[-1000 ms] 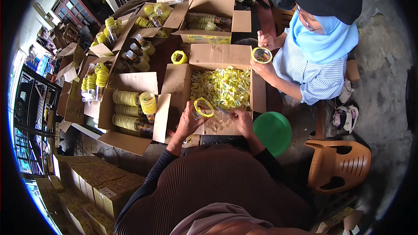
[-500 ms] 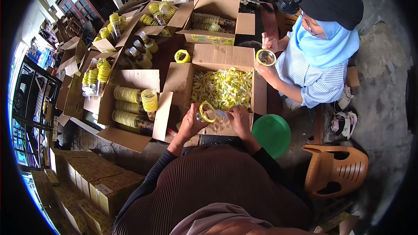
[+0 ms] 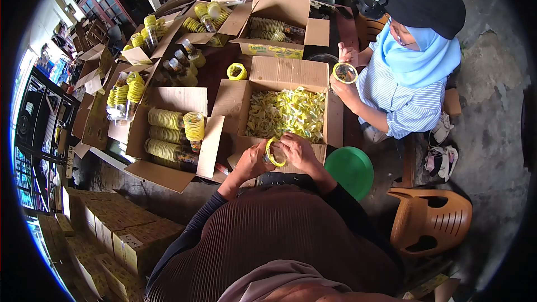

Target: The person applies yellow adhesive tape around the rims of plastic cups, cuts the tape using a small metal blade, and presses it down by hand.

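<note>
My left hand point(image 3: 253, 160) is wrapped round a clear plastic cup point(image 3: 277, 162) with a yellow rim, tilted with its mouth to the right. My right hand point(image 3: 299, 152) has its fingers closed at the cup's upper rim; its fingertips are partly hidden. Both hands are above the near flap of an open cardboard box point(image 3: 288, 70). Inside that box lies a heap of small yellow and white packets point(image 3: 286, 114). Another yellow-rimmed cup point(image 3: 236, 71) stands on the table behind the box's left flap.
A box of stacked yellow-rimmed cups point(image 3: 166, 135) is at the left, with more filled boxes behind. Across the right corner a co-worker point(image 3: 405, 78) holds a similar cup point(image 3: 345, 73). A green round lid or basin point(image 3: 349, 173) and an orange chair point(image 3: 430, 221) are at the right.
My right hand has come up and left to the cup's rim. The cup has turned and moved slightly right and down in my left hand.
</note>
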The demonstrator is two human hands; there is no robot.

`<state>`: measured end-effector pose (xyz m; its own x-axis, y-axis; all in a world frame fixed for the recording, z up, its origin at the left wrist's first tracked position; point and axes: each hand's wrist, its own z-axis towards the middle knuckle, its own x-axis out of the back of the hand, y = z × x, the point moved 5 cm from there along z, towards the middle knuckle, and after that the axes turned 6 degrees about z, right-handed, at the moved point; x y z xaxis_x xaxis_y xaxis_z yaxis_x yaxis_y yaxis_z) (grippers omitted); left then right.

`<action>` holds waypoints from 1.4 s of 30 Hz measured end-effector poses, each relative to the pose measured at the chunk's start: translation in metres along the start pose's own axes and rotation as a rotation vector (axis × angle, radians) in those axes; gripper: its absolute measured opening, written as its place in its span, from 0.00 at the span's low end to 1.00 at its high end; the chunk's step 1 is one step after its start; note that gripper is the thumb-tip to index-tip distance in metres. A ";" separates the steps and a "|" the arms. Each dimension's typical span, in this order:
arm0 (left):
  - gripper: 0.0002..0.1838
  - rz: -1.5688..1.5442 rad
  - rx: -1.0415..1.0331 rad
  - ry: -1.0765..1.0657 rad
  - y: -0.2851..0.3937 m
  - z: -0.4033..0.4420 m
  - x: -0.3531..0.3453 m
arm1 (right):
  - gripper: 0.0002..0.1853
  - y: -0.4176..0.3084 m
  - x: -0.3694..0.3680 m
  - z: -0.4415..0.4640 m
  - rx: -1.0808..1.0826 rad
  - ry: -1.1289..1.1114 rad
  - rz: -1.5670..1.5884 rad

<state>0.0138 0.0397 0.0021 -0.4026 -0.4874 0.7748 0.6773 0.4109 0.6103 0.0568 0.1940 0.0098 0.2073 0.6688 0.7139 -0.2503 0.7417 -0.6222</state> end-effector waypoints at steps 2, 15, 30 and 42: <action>0.42 -0.090 -0.017 0.016 0.004 0.001 0.004 | 0.13 0.001 0.003 -0.002 0.055 0.187 0.287; 0.30 0.105 -0.059 0.377 0.033 0.004 0.010 | 0.18 0.033 -0.017 -0.002 -0.409 0.511 0.990; 0.36 -0.647 0.246 0.409 -0.014 -0.023 0.020 | 0.18 0.087 -0.012 -0.004 -0.522 0.148 0.344; 0.30 -0.993 0.226 0.230 -0.030 -0.040 0.018 | 0.11 0.110 -0.004 -0.015 -0.488 0.308 -0.098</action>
<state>0.0113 -0.0126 -0.0083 -0.5719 -0.8103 -0.1281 -0.0349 -0.1319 0.9906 0.0428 0.2734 -0.0663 0.4911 0.5255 0.6948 0.2337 0.6888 -0.6862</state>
